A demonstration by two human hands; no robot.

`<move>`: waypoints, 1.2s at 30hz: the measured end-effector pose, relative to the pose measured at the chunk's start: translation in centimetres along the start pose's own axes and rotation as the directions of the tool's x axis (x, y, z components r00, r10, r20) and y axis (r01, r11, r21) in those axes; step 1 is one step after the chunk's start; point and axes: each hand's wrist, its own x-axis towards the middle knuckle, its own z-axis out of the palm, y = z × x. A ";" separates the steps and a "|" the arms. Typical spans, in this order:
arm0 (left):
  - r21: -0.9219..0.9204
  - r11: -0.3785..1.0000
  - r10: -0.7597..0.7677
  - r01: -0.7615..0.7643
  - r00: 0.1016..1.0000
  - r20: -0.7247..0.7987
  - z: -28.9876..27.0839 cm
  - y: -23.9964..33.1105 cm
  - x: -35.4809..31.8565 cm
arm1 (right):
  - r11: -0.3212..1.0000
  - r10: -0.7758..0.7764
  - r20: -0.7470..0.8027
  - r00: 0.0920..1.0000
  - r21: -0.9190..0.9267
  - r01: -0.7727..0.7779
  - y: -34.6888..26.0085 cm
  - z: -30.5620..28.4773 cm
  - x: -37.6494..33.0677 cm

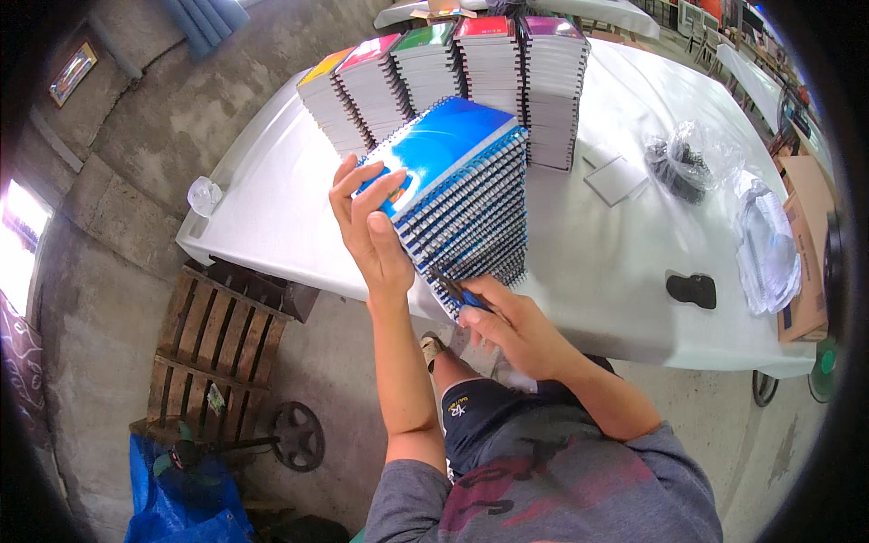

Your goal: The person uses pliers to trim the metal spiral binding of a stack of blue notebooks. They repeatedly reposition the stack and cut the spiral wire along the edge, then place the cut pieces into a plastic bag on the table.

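Note:
A tall stack of spiral notebooks with blue covers (448,140) stands at the near table edge, its coil bindings facing me. My left hand (376,240) grips the stack's left corner, fingers over the top cover and thumb along the bindings. Low on the same corner, my right hand (511,326) is closed around pliers (463,295) with blue handles and dark jaws. The jaws meet the coil ends near the bottom of the stack; whether they have a wire between them, I cannot tell.
Behind stand several stacks of spiral notebooks with yellow, pink, green (425,38), red and purple covers. On the right lie a plastic bag of black coils (683,167), a white pad (617,179), a black object (692,290) and a cardboard box (806,244). A wooden pallet (213,339) leans at left.

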 end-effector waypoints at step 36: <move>0.064 0.998 -0.010 0.009 1.000 0.009 0.1 -0.5 0.1 | 0.963 -0.182 -0.123 0.976 -0.223 0.151 1.8 0.2 0.3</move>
